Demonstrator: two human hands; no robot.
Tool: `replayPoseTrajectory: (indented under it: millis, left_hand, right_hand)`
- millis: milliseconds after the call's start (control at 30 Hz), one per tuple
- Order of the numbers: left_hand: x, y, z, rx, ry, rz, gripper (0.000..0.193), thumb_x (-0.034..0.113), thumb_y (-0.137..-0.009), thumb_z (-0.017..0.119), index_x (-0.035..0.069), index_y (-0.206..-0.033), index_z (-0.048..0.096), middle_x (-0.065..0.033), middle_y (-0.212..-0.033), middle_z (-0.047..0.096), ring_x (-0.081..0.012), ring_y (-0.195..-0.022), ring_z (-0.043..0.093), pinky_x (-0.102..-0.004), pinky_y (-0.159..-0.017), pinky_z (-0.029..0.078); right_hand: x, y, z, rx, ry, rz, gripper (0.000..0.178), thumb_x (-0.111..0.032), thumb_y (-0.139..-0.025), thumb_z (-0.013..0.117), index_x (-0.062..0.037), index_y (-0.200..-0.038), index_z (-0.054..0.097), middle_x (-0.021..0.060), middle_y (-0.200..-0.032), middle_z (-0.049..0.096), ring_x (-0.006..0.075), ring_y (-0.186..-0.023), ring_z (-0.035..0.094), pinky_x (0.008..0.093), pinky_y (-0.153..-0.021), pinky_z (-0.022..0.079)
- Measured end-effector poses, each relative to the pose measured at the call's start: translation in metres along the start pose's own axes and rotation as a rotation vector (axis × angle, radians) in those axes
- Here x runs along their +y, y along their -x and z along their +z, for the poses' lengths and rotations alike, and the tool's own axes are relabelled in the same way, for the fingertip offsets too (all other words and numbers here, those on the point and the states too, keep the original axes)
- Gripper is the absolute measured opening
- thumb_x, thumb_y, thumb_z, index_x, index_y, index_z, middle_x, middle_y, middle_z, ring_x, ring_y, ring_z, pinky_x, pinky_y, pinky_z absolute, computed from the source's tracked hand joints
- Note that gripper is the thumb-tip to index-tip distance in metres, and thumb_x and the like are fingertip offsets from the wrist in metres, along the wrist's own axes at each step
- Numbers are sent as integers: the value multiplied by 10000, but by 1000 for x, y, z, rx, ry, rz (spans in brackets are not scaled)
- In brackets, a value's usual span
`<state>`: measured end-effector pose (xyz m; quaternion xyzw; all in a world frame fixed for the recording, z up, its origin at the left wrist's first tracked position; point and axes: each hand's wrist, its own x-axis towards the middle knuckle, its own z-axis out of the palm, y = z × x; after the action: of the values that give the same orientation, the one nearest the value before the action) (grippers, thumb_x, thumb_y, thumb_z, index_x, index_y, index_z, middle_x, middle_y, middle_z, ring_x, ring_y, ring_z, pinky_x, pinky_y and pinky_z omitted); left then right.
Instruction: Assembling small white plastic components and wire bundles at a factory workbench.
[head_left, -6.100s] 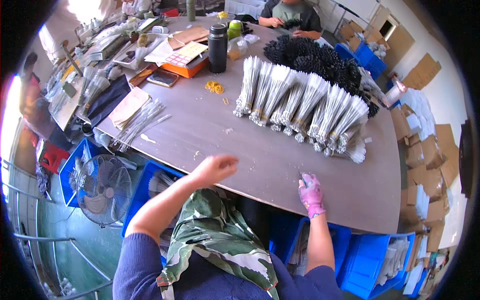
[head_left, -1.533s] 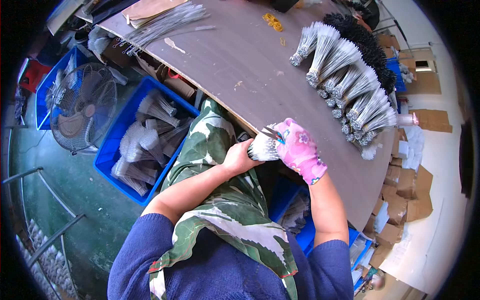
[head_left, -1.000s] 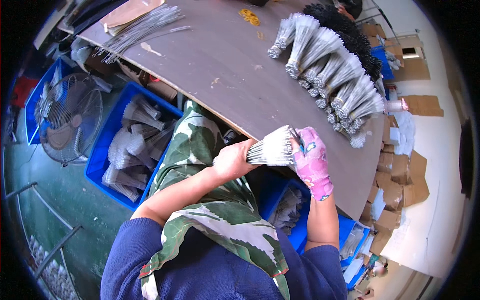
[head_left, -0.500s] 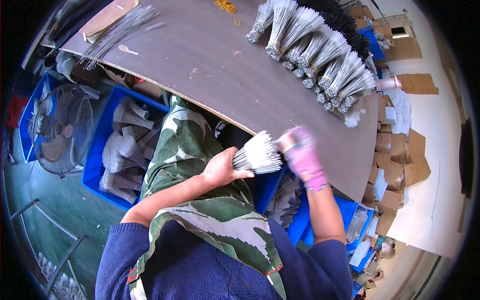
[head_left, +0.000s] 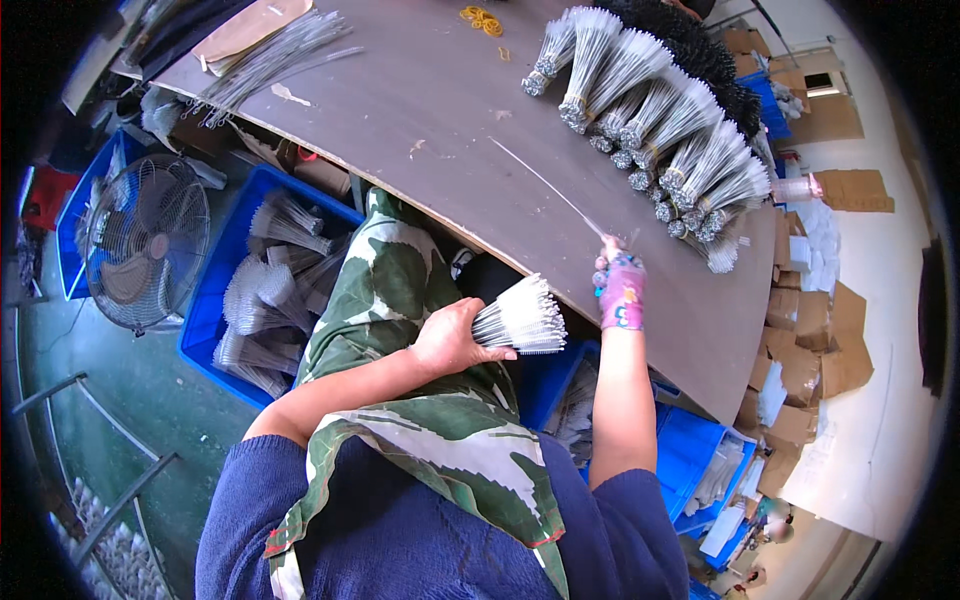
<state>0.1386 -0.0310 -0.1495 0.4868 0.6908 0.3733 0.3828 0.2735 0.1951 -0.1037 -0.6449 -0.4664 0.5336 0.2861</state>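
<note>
Honestly, you look partway through this. Your bare left hand [head_left: 452,335] has its grip wrapped round a white-tipped bundle [head_left: 530,318], fingers and thumb on the narrower part, the fanned ends pointing right, held in front of the near edge of the bench [head_left: 400,110]. Your right hand [head_left: 618,285], in the pink glove, has its fingertips pinched on what looks like one thin strand [head_left: 555,187], sticking out over the bench and apart from the bundle. Can't tell if its far end touches the surface.

Progress-wise, there's a crowded group of similar bundles [head_left: 650,120] on the bench, gathered ends facing your way. I'd guess those are done. The one you're holding isn't with them, so I'd call it unfinished; can't see if it's tied, your fingers cover that bit. The blue bin [head_left: 240,225] on your left holds plenty more, so probably lots left if those count.
</note>
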Motion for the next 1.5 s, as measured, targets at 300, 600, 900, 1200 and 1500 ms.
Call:
replayPoseTrajectory:
  millis: [300, 600, 900, 1200, 1500]
  left_hand:
    - [0, 1, -1, 126, -48, 26, 647, 550, -592, 754, 3, -844, 517, -158, -822, 560, -344, -783, 598, -419, -691, 490]
    - [5, 1, 0, 80, -66, -1, 631, 533, -594, 761, 11, -853, 519, -148, -853, 563, -327, -801, 602, -411, -684, 492]
    - [-4, 2, 5, 81, -62, -5, 630, 524, -581, 774, 4, -828, 516, -164, -825, 573, -329, -809, 604, -414, -708, 490]
    - [-14, -8, -12, -55, 305, -66, 638, 506, -643, 764, -31, -923, 567, -197, -875, 619, -316, -845, 619, -381, -738, 485]
    - [-31, -9, -23, -274, 574, 6, 675, 437, -708, 759, -45, -1116, 522, -120, -930, 631, -170, -889, 576, -312, -834, 449]
  right_hand:
    - [-15, 83, 8, -455, 148, -322, 45, -78, -825, 650, -46, -836, 620, -4, -766, 608, 56, -655, 541, 201, -584, 431]
    - [-23, 102, 10, -594, 595, -720, 153, 3, -738, 636, 3, -886, 596, 84, -831, 590, 170, -781, 592, 276, -723, 467]
    - [-89, 94, -10, -21, -73, -785, 77, -131, -897, 572, -66, -858, 582, -6, -757, 563, 57, -682, 512, 187, -614, 417]
    - [-22, 1, 23, 104, -395, -216, 95, -166, -844, 642, -75, -818, 629, -21, -595, 534, 59, -406, 434, 203, -335, 277]
    - [26, -4, 27, 166, 124, -484, 121, -147, -859, 636, -32, -891, 653, -46, -719, 569, 28, -587, 458, 180, -531, 363]
